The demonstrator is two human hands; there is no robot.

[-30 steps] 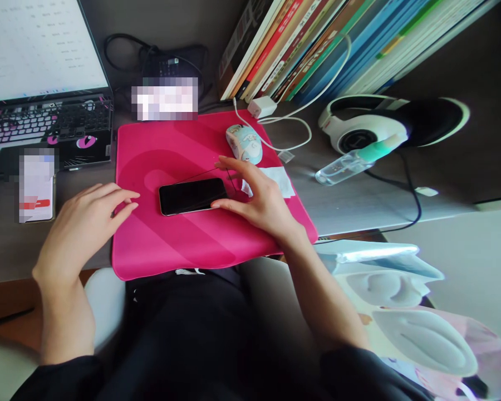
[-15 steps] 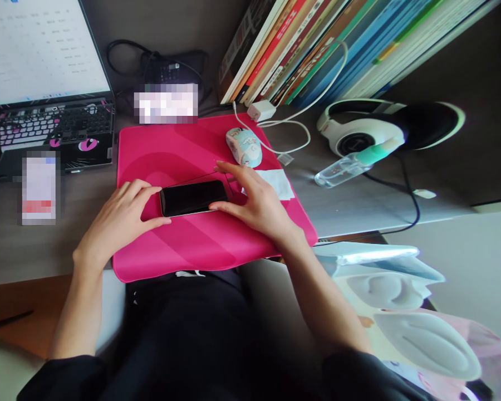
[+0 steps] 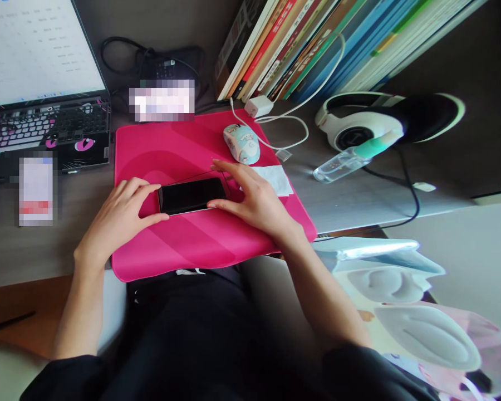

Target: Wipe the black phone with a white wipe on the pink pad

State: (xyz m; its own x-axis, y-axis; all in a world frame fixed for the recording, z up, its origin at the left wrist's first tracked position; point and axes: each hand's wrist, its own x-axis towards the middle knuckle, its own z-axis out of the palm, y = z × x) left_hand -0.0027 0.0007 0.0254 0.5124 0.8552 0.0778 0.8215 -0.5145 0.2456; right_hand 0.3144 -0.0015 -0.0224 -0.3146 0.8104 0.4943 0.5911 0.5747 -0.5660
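A smartphone (image 3: 190, 196) with a dark screen lies on a pink desk mat (image 3: 167, 245), long side across my view. A thin dark line runs along its far side, perhaps the edge of a clear sheet; I cannot tell. My left hand (image 3: 119, 214) grips the phone's left end, thumb at the near corner and fingers at the far one. At the right end, my right hand (image 3: 253, 195) has its thumb on the near edge, while its fingers reach past the far side. Close behind that hand are a patterned mouse (image 3: 242, 145) and a white wipe (image 3: 275, 181).
A laptop (image 3: 45, 133) stands at the left, with a blurred-out item (image 3: 35, 192) before it. Behind the mat are a charger with a white cable (image 3: 259, 106) and a row of books (image 3: 284, 50). Headphones (image 3: 359, 125) and a clear bottle (image 3: 338, 167) lie at the right.
The whole view has shifted slightly, so everything appears a little further left and up. Both hands keep their places at the two ends of the phone.
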